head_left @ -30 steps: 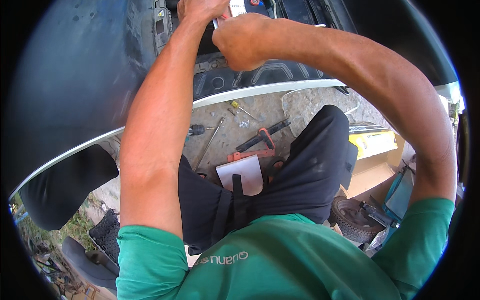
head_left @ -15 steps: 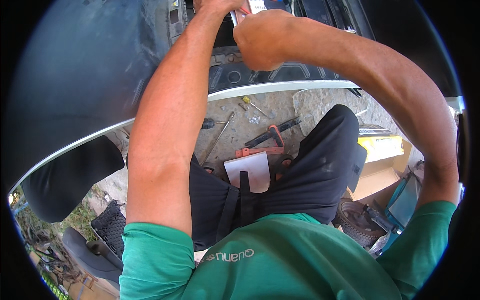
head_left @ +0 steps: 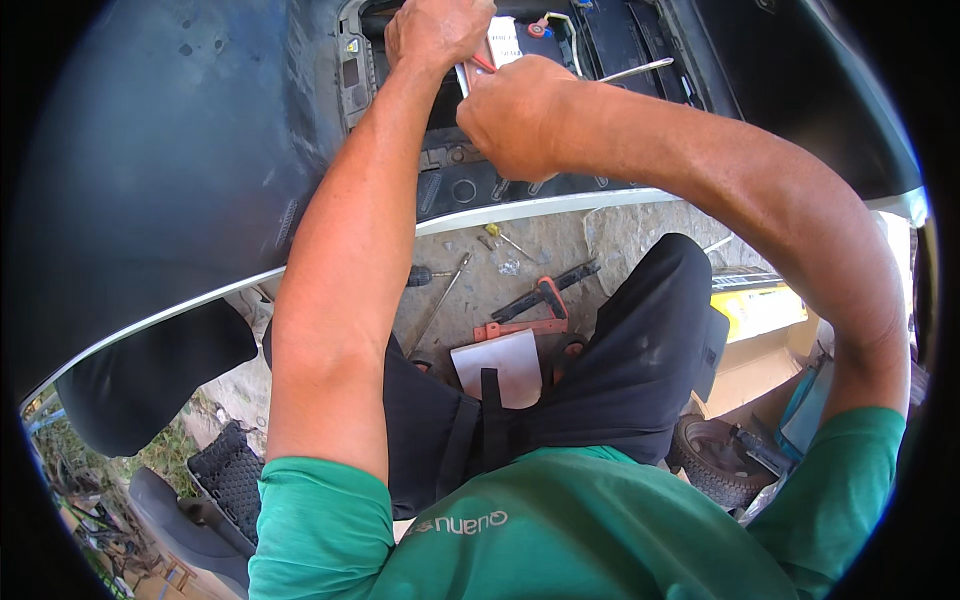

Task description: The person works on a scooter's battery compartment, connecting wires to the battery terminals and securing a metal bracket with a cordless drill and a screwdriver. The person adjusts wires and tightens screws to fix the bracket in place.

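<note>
Both hands are inside the open bay of a dark vehicle panel. My left hand is closed, fingers bent inward, at the bay's left side. Just right of it and nearer me, my right hand makes a fist with its knuckles turned away. A thin red piece shows between the two hands; what each grips is hidden by the fingers. Behind them sits a box with a white label, with a red-capped fitting beside it. A slim metal rod sticks out beyond my right wrist.
A pale edge strip runs between me and the bay. On the ground lie a red-and-black clamp, a long metal rod, a yellow-handled screwdriver and a white sheet. At right are a cardboard box and a small wheel.
The view has tilted upward, so more of the bay shows and everything sits lower in the picture. Both hands stay close together and closed; the slim rod beyond my right wrist now shows clearly.
</note>
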A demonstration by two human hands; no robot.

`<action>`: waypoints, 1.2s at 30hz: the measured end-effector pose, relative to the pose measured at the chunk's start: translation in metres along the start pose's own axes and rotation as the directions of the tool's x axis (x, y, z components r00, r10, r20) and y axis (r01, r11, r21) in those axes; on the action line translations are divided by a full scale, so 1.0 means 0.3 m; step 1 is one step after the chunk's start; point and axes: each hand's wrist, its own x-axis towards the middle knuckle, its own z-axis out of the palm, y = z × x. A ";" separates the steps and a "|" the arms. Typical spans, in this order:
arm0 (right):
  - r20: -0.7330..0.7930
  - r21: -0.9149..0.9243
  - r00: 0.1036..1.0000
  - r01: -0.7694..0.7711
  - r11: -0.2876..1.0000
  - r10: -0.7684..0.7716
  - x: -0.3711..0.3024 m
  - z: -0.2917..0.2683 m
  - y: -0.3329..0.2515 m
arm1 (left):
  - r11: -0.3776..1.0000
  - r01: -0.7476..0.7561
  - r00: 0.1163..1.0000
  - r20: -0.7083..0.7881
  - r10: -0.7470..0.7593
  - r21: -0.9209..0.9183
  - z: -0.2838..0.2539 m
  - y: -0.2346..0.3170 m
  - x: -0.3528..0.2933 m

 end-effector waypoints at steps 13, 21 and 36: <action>-0.002 0.022 1.000 -0.014 1.000 0.014 0.000 0.030 0.024 | 0.998 -0.062 0.998 -0.018 0.062 0.001 -0.023 0.008 0.060; 0.003 0.067 1.000 -0.019 0.998 0.019 0.003 0.025 0.017 | 0.997 -0.074 0.994 -0.077 0.071 -0.033 -0.020 0.016 0.055; 0.036 0.078 0.997 -0.066 0.995 0.064 0.004 0.038 0.029 | 0.997 -0.051 0.997 -0.061 0.047 -0.064 -0.041 0.029 0.048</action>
